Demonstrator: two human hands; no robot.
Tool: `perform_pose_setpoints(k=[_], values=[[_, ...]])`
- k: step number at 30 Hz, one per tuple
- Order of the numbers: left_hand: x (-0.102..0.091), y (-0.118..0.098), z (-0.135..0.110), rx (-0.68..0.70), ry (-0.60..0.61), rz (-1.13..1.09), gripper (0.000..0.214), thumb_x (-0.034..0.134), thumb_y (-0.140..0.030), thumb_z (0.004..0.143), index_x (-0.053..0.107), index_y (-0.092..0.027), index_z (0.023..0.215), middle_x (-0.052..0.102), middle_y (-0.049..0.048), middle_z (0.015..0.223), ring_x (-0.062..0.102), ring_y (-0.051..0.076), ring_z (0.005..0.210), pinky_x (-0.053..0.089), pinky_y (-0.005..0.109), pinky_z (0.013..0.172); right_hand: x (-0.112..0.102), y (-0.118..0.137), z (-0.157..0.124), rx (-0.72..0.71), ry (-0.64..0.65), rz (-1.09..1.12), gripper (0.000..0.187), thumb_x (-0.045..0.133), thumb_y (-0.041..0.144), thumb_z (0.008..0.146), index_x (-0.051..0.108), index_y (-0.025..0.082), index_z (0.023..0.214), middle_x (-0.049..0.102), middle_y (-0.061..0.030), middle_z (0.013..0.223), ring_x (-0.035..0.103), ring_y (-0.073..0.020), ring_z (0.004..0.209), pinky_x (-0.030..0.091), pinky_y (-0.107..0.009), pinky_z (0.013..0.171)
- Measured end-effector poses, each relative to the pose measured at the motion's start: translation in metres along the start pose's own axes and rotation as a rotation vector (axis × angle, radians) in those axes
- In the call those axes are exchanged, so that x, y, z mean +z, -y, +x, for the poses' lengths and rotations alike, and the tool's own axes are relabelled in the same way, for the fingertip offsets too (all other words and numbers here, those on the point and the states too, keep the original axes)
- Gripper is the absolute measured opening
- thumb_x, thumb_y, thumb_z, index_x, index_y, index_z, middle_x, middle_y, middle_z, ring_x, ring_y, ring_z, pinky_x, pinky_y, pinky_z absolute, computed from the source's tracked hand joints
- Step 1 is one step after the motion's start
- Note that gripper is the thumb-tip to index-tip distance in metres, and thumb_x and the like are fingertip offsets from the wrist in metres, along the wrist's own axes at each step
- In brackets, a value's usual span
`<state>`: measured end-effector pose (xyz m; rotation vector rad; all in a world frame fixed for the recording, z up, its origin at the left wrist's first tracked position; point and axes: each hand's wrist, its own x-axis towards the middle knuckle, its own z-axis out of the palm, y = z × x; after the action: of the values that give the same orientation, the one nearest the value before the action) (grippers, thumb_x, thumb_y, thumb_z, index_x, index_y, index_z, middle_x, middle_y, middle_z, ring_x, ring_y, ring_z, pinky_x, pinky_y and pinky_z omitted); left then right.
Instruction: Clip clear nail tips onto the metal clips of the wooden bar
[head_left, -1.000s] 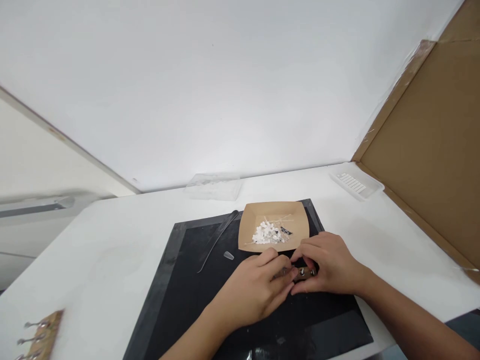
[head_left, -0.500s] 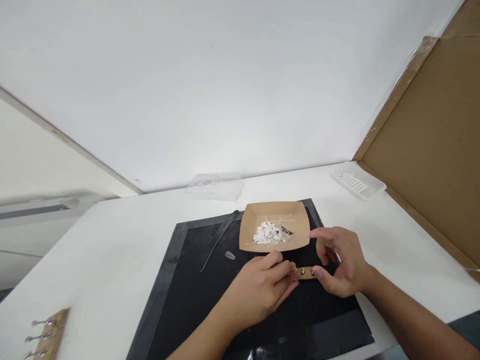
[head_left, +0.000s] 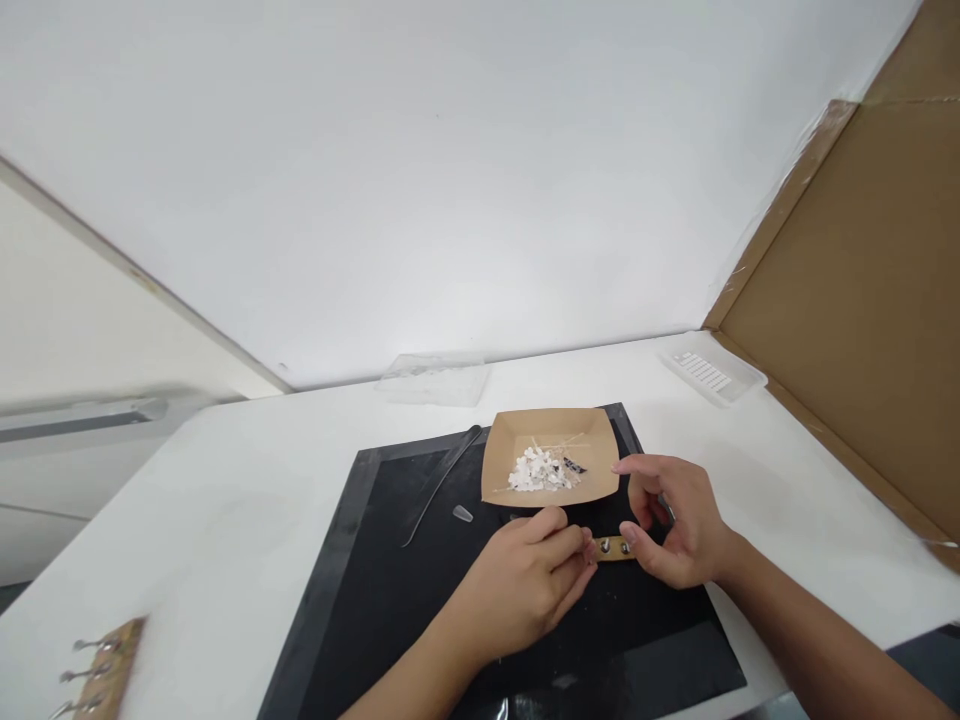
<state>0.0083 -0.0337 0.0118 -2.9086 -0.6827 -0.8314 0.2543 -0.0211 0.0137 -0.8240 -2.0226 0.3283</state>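
My left hand (head_left: 529,575) is closed over the left end of a small wooden strip (head_left: 616,556) that lies on the black mat. Two small metal pieces stand up from the strip's visible part; the rest is under my fingers. My right hand (head_left: 675,520) is open, thumb and index finger apart. Its thumb is beside the strip's right end, and the index fingertip is at the right rim of a brown paper tray (head_left: 499,460). White bits, thin sticks and a dark patterned piece lie in that tray.
Left on the mat (head_left: 390,610) lie a thin dark curved tool (head_left: 439,490) and a clear nail-shaped piece (head_left: 463,514). Another wooden strip (head_left: 116,670) with metal stems sits at lower left. Behind are a clear plastic sheet or lid (head_left: 435,382) and a translucent tray (head_left: 739,385) of white pieces.
My right thumb has lifted slightly away from the strip's right end, showing more of it. My left hand keeps its place; the whole view has shifted a little.
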Motion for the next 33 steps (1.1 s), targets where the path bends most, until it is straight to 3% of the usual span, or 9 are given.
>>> perform_pose_setpoints(k=[6,11,13,15,18,21,26,29,33], values=[[-0.004,0.001,0.0,0.039,-0.018,0.103,0.01,0.066,-0.022,0.102,0.072,-0.016,0.097,0.072,0.0046,0.086,0.059,0.018,0.076,0.046,0.031,0.058,-0.003,0.0,0.001,-0.003,0.023,-0.018,0.049,0.065,0.032,0.091,0.052,0.024,0.137,0.051,0.0096,0.064,0.046,-0.0112,0.049,0.041,-0.028,0.054],[-0.015,0.006,0.0,0.022,-0.079,0.078,0.021,0.071,-0.031,0.099,0.072,-0.016,0.114,0.072,0.0077,0.095,0.062,0.02,0.082,0.052,0.032,0.067,-0.005,-0.003,0.003,-0.002,0.055,-0.033,0.046,0.065,0.033,0.092,0.052,0.024,0.136,0.052,0.0097,0.064,0.047,-0.0113,0.05,0.04,-0.027,0.055],[-0.022,0.014,-0.003,-0.053,-0.148,0.081,0.006,0.068,-0.02,0.095,0.072,-0.016,0.093,0.064,0.005,0.081,0.056,0.018,0.073,0.048,0.031,0.065,-0.005,-0.003,0.003,-0.007,0.069,-0.062,0.042,0.065,0.033,0.092,0.054,0.025,0.132,0.052,0.0101,0.063,0.047,-0.011,0.05,0.039,-0.027,0.055],[-0.03,0.025,-0.008,-0.131,-0.195,0.14,0.025,0.063,-0.012,0.091,0.06,-0.018,0.067,0.054,0.0032,0.07,0.048,0.017,0.066,0.041,0.03,0.059,-0.005,-0.003,0.003,-0.017,0.079,-0.094,0.037,0.066,0.032,0.092,0.056,0.025,0.127,0.052,0.0108,0.062,0.048,-0.0105,0.049,0.039,-0.027,0.056],[-0.041,0.048,-0.021,-0.199,-0.108,0.222,0.029,0.056,-0.012,0.091,0.057,-0.018,0.063,0.054,0.0026,0.07,0.05,0.015,0.063,0.036,0.029,0.055,-0.005,-0.002,0.003,-0.016,0.086,-0.128,0.028,0.065,0.03,0.093,0.058,0.026,0.12,0.052,0.0115,0.06,0.048,-0.01,0.048,0.038,-0.026,0.058],[-0.049,0.066,-0.033,-0.236,0.113,0.279,0.028,0.053,-0.016,0.092,0.06,-0.018,0.064,0.057,0.0016,0.069,0.051,0.013,0.057,0.033,0.029,0.052,-0.006,-0.002,0.003,-0.014,0.088,-0.149,0.024,0.064,0.029,0.094,0.059,0.026,0.116,0.051,0.0117,0.058,0.048,-0.0099,0.048,0.038,-0.026,0.058],[-0.054,0.067,-0.032,-0.417,0.451,0.339,0.026,0.054,-0.022,0.093,0.068,-0.017,0.071,0.066,0.0049,0.077,0.06,0.017,0.06,0.035,0.03,0.054,-0.005,-0.003,0.003,-0.027,0.092,-0.16,0.016,0.064,0.029,0.095,0.062,0.025,0.11,0.051,0.0113,0.057,0.048,-0.0097,0.048,0.038,-0.025,0.057],[-0.058,0.064,-0.026,-0.499,0.524,0.283,0.03,0.052,-0.029,0.097,0.072,-0.018,0.078,0.069,0.0062,0.083,0.065,0.02,0.065,0.04,0.032,0.056,-0.004,-0.004,0.003,-0.033,0.092,-0.161,0.01,0.065,0.028,0.095,0.064,0.024,0.104,0.05,0.011,0.056,0.048,-0.0096,0.048,0.037,-0.026,0.058],[-0.061,0.068,-0.027,-0.515,0.524,0.129,0.029,0.056,-0.034,0.098,0.077,-0.02,0.085,0.073,0.0054,0.085,0.068,0.02,0.069,0.043,0.031,0.06,-0.004,-0.005,0.003,-0.037,0.105,-0.153,0.003,0.066,0.026,0.094,0.065,0.024,0.096,0.051,0.0097,0.056,0.047,-0.0105,0.049,0.037,-0.026,0.058]])
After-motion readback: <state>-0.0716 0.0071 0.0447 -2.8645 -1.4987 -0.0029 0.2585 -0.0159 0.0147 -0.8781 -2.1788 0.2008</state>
